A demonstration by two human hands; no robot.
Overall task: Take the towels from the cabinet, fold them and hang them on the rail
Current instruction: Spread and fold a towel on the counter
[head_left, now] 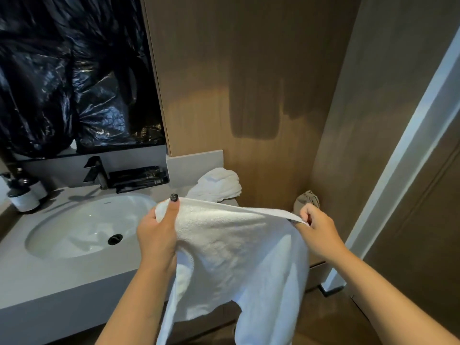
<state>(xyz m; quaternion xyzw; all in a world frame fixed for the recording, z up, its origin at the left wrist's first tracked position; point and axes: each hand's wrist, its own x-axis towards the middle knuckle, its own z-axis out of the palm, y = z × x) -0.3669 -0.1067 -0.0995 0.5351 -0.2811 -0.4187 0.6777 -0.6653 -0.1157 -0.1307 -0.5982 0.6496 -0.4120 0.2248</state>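
Note:
A white towel (231,250) hangs spread between my two hands in front of the vanity. My left hand (158,235) grips its upper left corner, thumb on top. My right hand (317,230) pinches the upper right corner, so the top edge is stretched nearly level and the rest drapes down past the counter front. A second white towel (219,184) lies crumpled on the counter's far right end, behind the held one. No rail or cabinet interior shows.
A grey countertop (62,275) holds an oval white sink (84,225), a dark faucet (95,171), a black tray (139,179) and bottles (23,192) at far left. Black plastic (74,70) covers the mirror. Wood panels (249,83) stand behind; a brownish cloth (307,199) sits by the wall.

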